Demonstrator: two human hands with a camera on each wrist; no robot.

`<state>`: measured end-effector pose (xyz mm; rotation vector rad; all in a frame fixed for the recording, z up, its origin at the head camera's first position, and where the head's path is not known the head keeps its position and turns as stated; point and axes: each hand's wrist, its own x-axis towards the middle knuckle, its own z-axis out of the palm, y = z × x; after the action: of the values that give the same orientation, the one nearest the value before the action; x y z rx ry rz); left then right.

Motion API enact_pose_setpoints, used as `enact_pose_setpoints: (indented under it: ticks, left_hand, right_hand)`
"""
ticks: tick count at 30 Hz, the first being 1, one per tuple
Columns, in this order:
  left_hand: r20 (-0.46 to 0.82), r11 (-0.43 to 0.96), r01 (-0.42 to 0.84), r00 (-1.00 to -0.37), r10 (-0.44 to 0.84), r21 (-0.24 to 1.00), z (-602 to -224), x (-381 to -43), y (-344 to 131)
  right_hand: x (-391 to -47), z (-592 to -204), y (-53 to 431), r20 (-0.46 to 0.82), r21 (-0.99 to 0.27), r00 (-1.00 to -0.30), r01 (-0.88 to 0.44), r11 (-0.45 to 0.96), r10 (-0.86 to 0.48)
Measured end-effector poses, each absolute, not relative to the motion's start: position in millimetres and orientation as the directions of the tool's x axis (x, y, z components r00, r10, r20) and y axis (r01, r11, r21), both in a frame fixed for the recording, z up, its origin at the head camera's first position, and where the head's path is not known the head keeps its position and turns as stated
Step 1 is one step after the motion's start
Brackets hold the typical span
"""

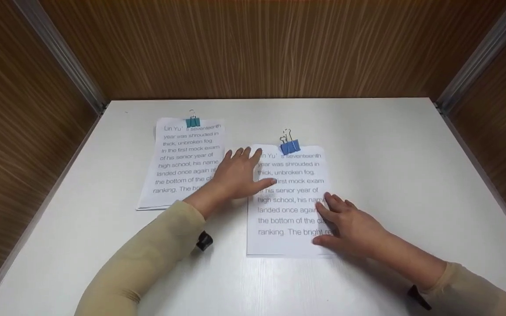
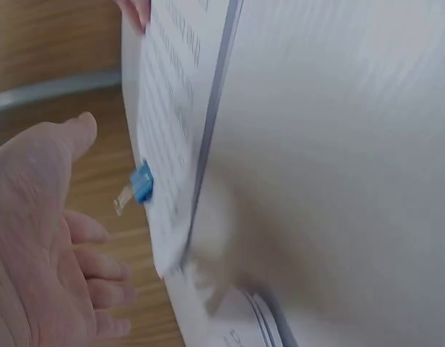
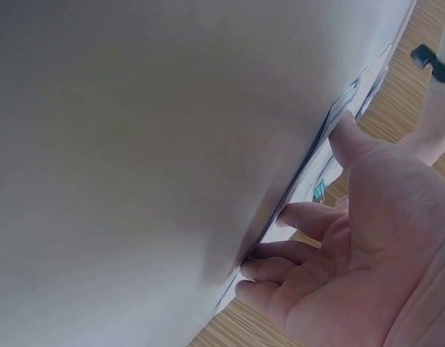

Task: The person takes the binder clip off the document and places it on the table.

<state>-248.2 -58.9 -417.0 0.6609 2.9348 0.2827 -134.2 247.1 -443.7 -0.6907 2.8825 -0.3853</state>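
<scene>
A stack of printed sheets [image 1: 288, 210] lies on the white table, held at its top edge by a blue binder clip [image 1: 290, 147] with its wire handles up. My right hand [image 1: 354, 226] touches this stack's right side with fingers slightly bent; the right wrist view shows the fingertips [image 3: 255, 269] along the paper edge. Above the gap between the two stacks is my left hand [image 1: 237, 173], its fingers spread and holding nothing. In the left wrist view it appears apart from the paper. Farther left lies a second printed stack [image 1: 187, 153] with a teal binder clip [image 1: 193, 122], partly covered by the left hand and forearm.
Both stacks rest on a white table [image 1: 411, 153]. Wood-grain panels [image 1: 270, 48] stand behind it and on both sides, with metal strips [image 1: 59, 52] in the corners. Black wrist-strap parts [image 1: 204, 241] show beneath the left sleeve.
</scene>
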Motion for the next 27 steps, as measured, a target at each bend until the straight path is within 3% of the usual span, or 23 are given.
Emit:
enact_pose_setpoints:
  ticks: [13, 27]
  left_hand:
    - [-0.135, 0.831, 0.338, -0.891, 0.434, 0.442, -432, -301, -69]
    - [-0.131, 0.767, 0.323, -0.876, 0.464, 0.555, -445, -311, -68]
  right_hand:
    - [-134, -443, 248, -0.078, -0.287, -0.872, -0.445, 0.848, -0.484]
    - [-133, -445, 247, -0.086, -0.298, -0.882, -0.422, 0.856, -0.464]
